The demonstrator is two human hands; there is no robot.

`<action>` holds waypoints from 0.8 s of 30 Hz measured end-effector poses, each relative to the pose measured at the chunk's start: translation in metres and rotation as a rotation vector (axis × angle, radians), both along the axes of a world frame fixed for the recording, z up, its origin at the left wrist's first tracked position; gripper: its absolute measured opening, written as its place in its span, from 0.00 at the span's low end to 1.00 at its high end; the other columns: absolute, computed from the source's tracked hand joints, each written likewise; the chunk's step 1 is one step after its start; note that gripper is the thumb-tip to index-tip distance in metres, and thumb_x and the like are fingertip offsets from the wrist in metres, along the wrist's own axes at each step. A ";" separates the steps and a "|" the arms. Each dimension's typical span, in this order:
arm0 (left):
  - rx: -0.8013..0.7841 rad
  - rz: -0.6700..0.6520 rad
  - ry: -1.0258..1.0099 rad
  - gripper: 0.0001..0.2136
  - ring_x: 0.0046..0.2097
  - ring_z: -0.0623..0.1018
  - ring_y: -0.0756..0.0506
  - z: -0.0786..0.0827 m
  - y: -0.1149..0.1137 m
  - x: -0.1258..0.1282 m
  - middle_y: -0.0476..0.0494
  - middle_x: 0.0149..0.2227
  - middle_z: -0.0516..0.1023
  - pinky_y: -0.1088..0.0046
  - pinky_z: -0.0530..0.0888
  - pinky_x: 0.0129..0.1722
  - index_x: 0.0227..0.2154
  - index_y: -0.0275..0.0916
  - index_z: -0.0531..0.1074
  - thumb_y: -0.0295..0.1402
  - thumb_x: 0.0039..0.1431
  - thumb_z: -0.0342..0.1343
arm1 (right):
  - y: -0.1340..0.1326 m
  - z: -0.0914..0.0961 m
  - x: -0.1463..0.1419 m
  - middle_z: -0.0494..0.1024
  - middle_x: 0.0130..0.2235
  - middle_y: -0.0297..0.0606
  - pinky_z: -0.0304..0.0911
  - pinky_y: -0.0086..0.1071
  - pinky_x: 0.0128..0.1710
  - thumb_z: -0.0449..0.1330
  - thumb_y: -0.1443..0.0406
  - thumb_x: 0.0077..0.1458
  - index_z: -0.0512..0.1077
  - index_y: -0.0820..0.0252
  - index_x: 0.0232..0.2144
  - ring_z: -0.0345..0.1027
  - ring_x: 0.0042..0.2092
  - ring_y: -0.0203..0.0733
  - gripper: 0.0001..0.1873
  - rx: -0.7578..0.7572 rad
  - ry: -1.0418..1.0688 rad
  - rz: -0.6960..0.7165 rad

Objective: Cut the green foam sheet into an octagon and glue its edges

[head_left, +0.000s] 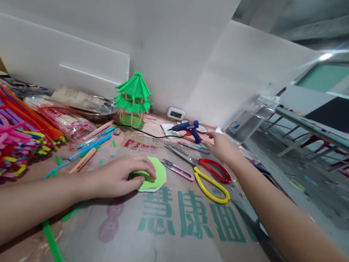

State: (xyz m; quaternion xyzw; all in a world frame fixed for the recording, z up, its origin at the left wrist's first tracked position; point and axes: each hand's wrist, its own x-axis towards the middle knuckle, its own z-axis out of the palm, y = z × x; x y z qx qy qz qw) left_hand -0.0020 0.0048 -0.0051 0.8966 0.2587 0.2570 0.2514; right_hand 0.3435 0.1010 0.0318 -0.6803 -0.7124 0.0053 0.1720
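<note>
My left hand (118,175) lies on a flat light-green foam disc (156,176) on the cardboard sheet (178,236), fingers curled over the disc's left part. My right hand (223,146) is stretched far forward toward the blue hot glue gun (188,128), fingers extended and apart, holding nothing. Just in front of it lie red-handled scissors (216,170) and yellow-handled scissors (211,191). Small pink snips (178,169) sit right of the disc.
A green pagoda model (133,98) stands at the back by the white wall. Stacked coloured pipe cleaners (0,131) fill the left. Pens (94,141), a metal tray (99,109), a small digital clock (176,113) and a clear container (248,118) surround the work area.
</note>
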 end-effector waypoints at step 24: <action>0.224 -0.095 0.041 0.16 0.49 0.76 0.44 0.000 -0.003 -0.003 0.43 0.45 0.78 0.65 0.72 0.53 0.42 0.42 0.79 0.22 0.57 0.49 | -0.108 -0.028 -0.069 0.76 0.36 0.41 0.62 0.35 0.36 0.47 0.69 0.62 0.67 0.58 0.38 0.69 0.37 0.44 0.10 0.143 0.039 0.423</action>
